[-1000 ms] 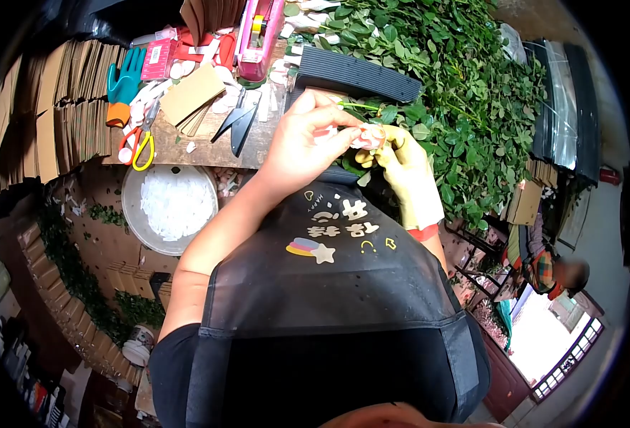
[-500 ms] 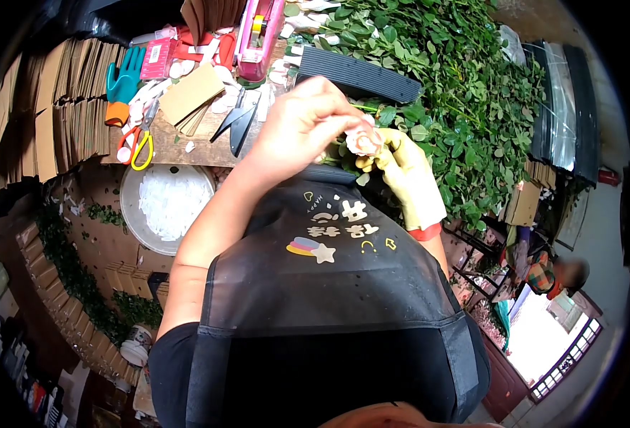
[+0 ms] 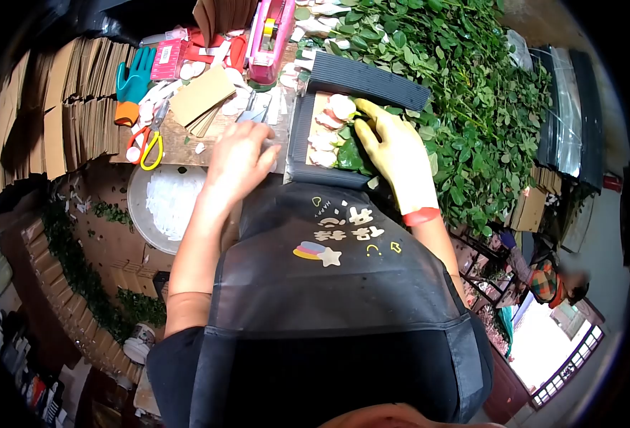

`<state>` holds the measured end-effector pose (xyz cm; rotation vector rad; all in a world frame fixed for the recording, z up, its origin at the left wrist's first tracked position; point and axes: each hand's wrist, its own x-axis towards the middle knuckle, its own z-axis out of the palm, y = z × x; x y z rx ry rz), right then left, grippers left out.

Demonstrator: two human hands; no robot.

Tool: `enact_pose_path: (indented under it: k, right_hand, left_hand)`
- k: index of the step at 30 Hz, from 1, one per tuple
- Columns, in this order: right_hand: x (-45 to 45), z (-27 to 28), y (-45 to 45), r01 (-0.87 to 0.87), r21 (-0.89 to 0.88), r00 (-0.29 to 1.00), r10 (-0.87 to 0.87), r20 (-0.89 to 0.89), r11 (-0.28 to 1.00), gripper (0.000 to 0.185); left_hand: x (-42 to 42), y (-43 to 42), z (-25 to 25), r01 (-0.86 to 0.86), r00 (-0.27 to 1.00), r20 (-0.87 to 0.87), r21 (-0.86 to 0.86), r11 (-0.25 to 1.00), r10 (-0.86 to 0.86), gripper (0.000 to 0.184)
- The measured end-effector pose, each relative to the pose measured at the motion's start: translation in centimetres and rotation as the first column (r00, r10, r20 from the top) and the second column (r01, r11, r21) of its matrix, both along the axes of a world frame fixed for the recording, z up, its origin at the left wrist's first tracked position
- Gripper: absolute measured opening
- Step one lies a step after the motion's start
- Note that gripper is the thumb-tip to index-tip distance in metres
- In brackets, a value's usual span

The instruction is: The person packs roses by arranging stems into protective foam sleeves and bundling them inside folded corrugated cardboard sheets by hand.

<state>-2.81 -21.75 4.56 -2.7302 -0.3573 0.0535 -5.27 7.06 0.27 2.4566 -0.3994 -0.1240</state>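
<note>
My bare left hand is lowered over the scissors on the wooden table. Its fingers curl down over their handles, which are hidden, while the grey blades show beyond the knuckles. A yellow glove covers my right hand. Its fingertips are at the stem side of a pale rose, just behind the bloom. That rose lies at the far end of a row of pale pink roses on brown cardboard, inside a black ribbed trough. Green leaves lie under the glove.
Leafy stems are heaped to the right. Beyond the table's front stands a basin of white pieces. Yellow-and-red scissors, a teal glove, a pink tape dispenser and cardboard stacks occupy the left. Another person is at far right.
My left hand has left the rose and moved left and down to the scissors. My right hand has lowered the rose into the trough's row. The view has shifted slightly.
</note>
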Motion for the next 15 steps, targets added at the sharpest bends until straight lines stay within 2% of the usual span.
enact_pose_path:
  k: [3,4,6,7,9,10,13,14,15]
  right_hand:
    - [-0.7,5.3,0.9,0.127,-0.001,0.970,-0.125,-0.210,0.992,0.047]
    - [-1.0,6.0,0.7,0.150,0.011,0.974,-0.146,-0.172,0.989,0.045]
    - [-2.1,6.5,0.0,0.076,0.074,0.988,-0.065,-0.139,0.994,0.029]
    - [-2.4,7.2,-0.2,-0.057,0.095,0.989,0.069,-0.134,0.994,0.024]
    - [-2.2,6.5,-0.2,-0.281,-0.001,0.920,0.269,-0.284,0.960,0.020]
    - [-1.7,4.8,-0.2,-0.310,-0.046,0.911,0.283,-0.300,0.950,0.019]
    - [-0.6,3.2,-0.2,-0.393,-0.100,0.881,0.343,-0.326,0.914,0.018]
    - [-0.4,3.0,-0.2,-0.418,-0.102,0.871,0.366,-0.328,0.903,0.018]
    - [0.0,3.2,0.1,-0.428,-0.120,0.852,0.355,-0.386,0.896,0.018]
  left_hand:
    - [-0.7,-0.9,-0.2,-0.050,0.995,-0.095,-0.151,0.987,0.036,0.018]
    - [-0.9,-1.2,-0.8,-0.070,0.992,-0.118,-0.226,0.972,0.044,0.017]
    - [-0.9,-1.7,-1.7,-0.092,0.975,-0.223,-0.331,0.939,0.016,0.021]
    - [-0.7,-2.2,-2.7,-0.103,0.980,-0.196,-0.387,0.916,0.028,0.024]
    - [0.0,-3.4,-5.5,-0.108,0.989,-0.143,-0.492,0.864,0.042,0.030]
    - [0.9,-3.7,-6.3,-0.099,0.986,-0.164,-0.488,0.867,0.020,0.045]
    - [2.0,-4.5,-6.6,-0.003,1.000,-0.023,-0.340,0.941,-0.005,0.055]
    - [2.2,-4.5,-6.4,0.000,0.988,-0.142,-0.416,0.910,-0.065,0.063]
    - [2.4,-4.4,-6.5,0.003,0.986,-0.147,-0.429,0.903,-0.074,0.063]
